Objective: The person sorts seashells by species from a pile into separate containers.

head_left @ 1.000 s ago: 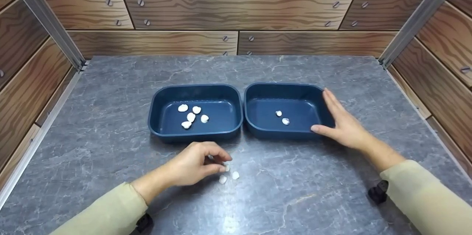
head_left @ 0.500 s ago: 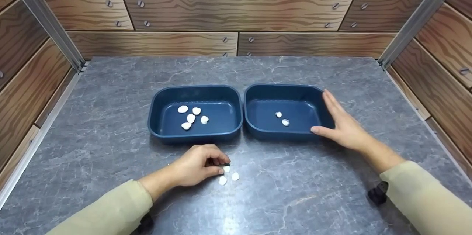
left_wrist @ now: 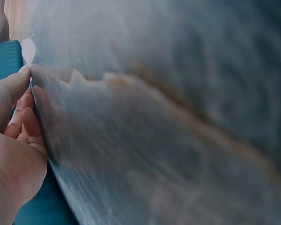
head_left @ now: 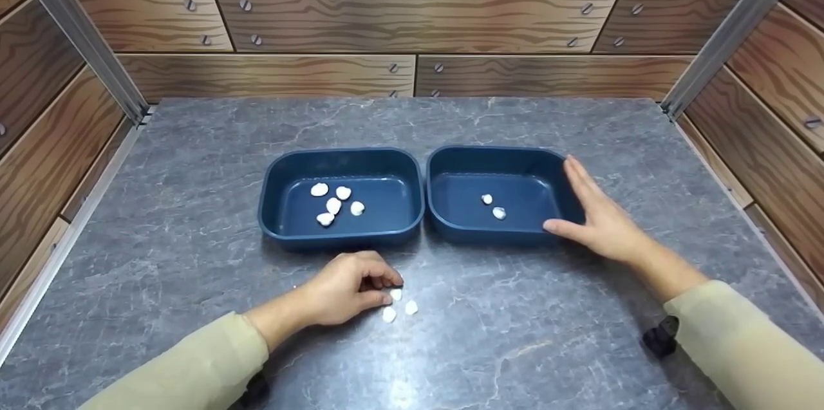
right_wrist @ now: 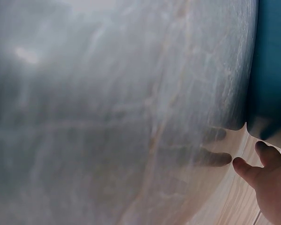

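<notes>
In the head view my left hand [head_left: 344,288] is low over the table in front of the left blue tray. Its thumb and index fingertips are at a small white shell [head_left: 396,294], seemingly pinching it; the left wrist view shows the thumb tip beside a white shell [left_wrist: 29,50]. Two more white shells, a right one [head_left: 411,307] and a front one [head_left: 389,315], lie close by. My right hand [head_left: 599,220] rests with straight, spread fingers on the right end of the right blue tray [head_left: 489,230], thumb at the front rim.
The left blue tray [head_left: 341,239] holds several larger white shells [head_left: 333,205]. Inside the right tray lie two small shells [head_left: 499,212]. Both trays stand side by side on a grey marbled table [head_left: 515,345], with wood-patterned walls [head_left: 412,20] around it.
My left hand's fingers have lowered and drawn closer around the nearest small shell, then stayed almost still. The right hand and both trays have not moved.
</notes>
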A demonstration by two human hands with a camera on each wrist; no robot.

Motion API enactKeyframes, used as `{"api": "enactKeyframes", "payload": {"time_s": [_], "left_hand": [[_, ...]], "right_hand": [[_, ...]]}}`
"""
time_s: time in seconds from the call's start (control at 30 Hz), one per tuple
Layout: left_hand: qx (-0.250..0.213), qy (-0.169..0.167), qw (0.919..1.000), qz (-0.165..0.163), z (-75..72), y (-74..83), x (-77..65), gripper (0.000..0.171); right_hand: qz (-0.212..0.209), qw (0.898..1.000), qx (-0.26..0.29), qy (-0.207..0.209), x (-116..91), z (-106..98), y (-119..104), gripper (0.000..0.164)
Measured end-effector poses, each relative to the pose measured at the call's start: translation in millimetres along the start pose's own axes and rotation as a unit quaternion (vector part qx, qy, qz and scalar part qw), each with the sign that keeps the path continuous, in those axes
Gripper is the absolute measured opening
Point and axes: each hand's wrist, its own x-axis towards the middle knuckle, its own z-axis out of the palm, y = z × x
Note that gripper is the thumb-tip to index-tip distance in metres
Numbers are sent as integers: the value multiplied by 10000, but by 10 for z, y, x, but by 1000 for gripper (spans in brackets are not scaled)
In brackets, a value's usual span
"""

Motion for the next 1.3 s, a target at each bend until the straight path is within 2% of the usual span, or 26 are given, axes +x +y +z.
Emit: {"api": "enactKeyframes", "payload": {"time_s": [0.53,0.97,1.3], "left_hand": [[159,-132,9998,-10,-3,23,-15,18],[279,-107,9996,12,6,5,-2,11],[195,-53,9998,91,17,3,-3,12]], "right_hand": [[-80,9999,50,70,0,12,9,111],[35,10000,0,-16,11,-9,2,113],[-99,9999,62,76,-1,8,5,111]]}}
